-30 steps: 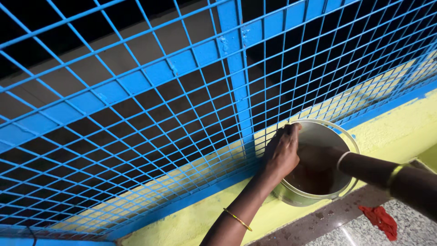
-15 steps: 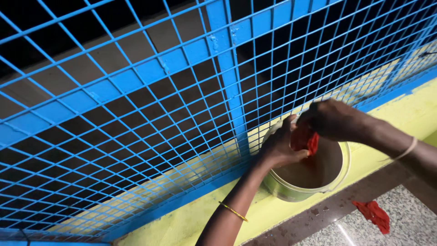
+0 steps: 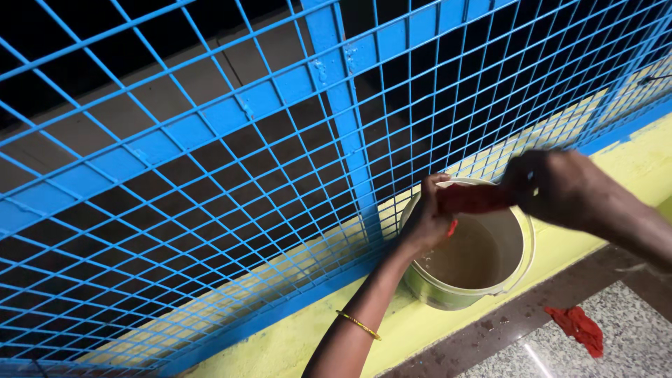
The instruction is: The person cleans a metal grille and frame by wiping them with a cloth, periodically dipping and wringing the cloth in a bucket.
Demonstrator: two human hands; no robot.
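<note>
Red wet cloth (image 3: 470, 199) stretches between your two hands above the pale green bucket (image 3: 448, 294), which stands on the yellow-green ledge (image 3: 308, 336) just beside the blue wire-mesh grille (image 3: 210, 175). Your left hand (image 3: 427, 220) has its fingers clenched on the cloth's left end, at the bucket's near rim; your right hand (image 3: 560, 185), blurred, grasps the other end. The cloth looks drawn taut into a roll, so you appear to be at the wringing stage: it is out of the water, yet not fully squeezed, since a loose red tip hangs down under your left hand. Murky brownish water (image 3: 472, 255) fills the lower part of the bucket. A thin gold bangle (image 3: 358, 325) sits on your left forearm.

A second red rag (image 3: 577, 329) lies crumpled on the speckled stone floor (image 3: 616, 308) at lower right, well apart from the bucket and untouched. Dark spots and smears mark the brown strip of floor (image 3: 490, 329) below the ledge, so that cleaning seems still to be done.

No package, label or sign shows anywhere; the bucket's wall is plain, and the grille and ledge carry only paint.
</note>
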